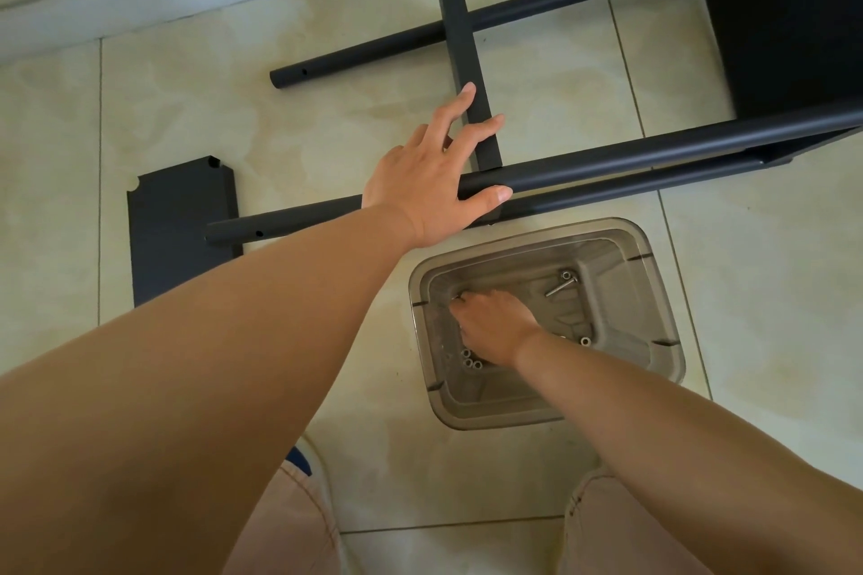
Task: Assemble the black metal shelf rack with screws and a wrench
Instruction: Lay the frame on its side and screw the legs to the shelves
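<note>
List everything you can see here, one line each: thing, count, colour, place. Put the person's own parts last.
Rack frame: one, black, lying on the floor across the upper half, round tubes joined by a flat crossbar.
Shelf panel: one, black, flat on the floor at left, under a tube end.
Dark panel: one, black, top right, joined to the tubes.
Bin: one, clear grey plastic, on the floor below the frame.
Screw: one seen clearly, silver, in the bin's far right.
Nuts: several, silver, on the bin floor.
Floor tiles: beige.
Left hand: fingers spread, resting on a tube.
Right hand: inside the bin, grip hidden.
Knees: two, light trousers, bottom edge.
</note>
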